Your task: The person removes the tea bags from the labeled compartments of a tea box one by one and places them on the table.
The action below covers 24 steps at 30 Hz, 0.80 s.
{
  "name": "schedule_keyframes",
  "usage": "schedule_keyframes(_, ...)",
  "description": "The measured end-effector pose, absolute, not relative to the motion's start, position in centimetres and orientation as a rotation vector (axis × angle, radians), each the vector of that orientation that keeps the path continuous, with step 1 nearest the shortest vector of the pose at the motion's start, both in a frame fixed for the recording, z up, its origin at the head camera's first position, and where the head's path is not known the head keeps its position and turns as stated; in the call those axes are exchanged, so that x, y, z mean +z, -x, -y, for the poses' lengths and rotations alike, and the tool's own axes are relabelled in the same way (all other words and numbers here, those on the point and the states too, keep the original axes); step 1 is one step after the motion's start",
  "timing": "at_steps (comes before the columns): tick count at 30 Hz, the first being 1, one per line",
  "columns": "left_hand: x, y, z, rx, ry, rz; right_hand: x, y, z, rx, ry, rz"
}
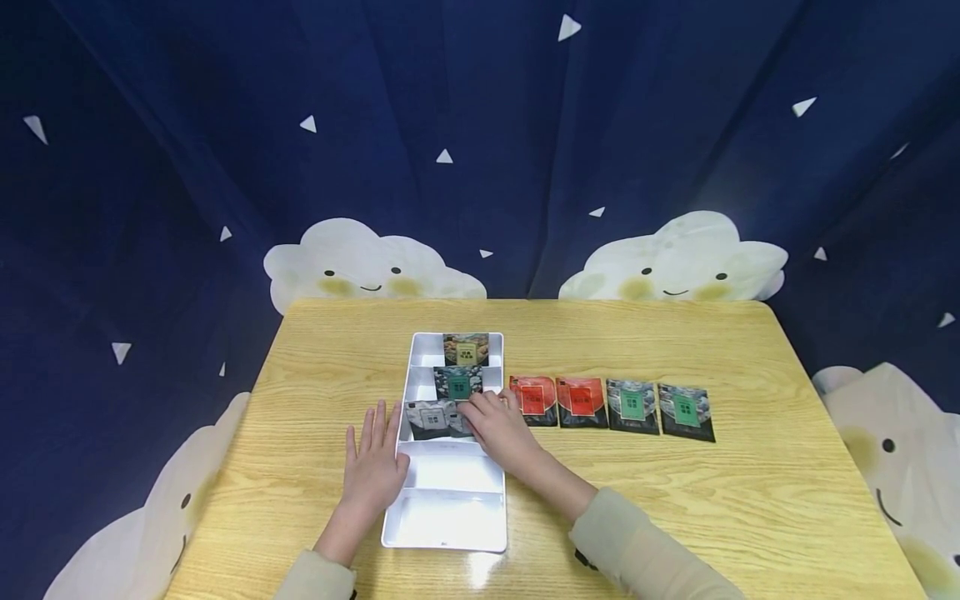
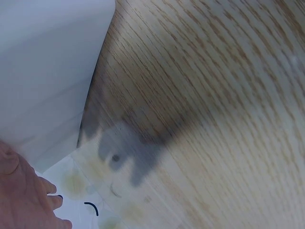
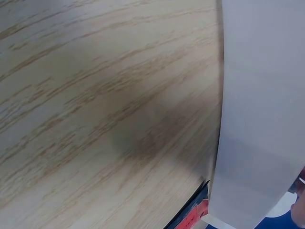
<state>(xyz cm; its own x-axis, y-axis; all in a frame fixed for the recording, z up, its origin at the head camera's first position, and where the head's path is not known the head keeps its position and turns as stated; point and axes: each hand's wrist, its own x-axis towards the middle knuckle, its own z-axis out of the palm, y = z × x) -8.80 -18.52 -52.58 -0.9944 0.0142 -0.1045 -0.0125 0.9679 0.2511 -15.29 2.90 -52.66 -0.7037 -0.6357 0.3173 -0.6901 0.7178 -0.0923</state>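
Note:
A white divided tray (image 1: 446, 523) lies lengthwise on the table. My left hand (image 1: 372, 467) rests at its left side, fingers spread and straight, thumb over the rim. In the third compartment from the back, my right hand (image 1: 501, 429) pinches a grey sachet (image 1: 458, 421), whose right part is hidden by the fingers. Another grey sachet (image 1: 427, 420) lies beside it on the left. Behind them, a dark green-labelled sachet (image 1: 459, 384) and a brown, yellow-labelled sachet (image 1: 466, 350) occupy the two rear compartments. Each wrist view shows mostly the tray's outer wall and only part of a hand.
Right of the tray, two red sachets (image 1: 582, 402) and two green-labelled sachets (image 1: 632, 407) lie in a row on the wooden table (image 1: 750, 500). A dark blue curtain (image 1: 510, 108) with white clouds surrounds the table's back and sides.

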Motion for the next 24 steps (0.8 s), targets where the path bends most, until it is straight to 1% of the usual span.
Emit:
schedule_keyframes(12,-52.6,8.8,18.6,0.401,-0.005,-3.013,-52.1,15.0,-2.6,0.292,-1.087,2.667)
schedule_keyframes(24,-52.5,8.6,18.4,0.398,-0.023,-3.034,-48.4,15.2,-3.1,0.533,-1.003,2.565)
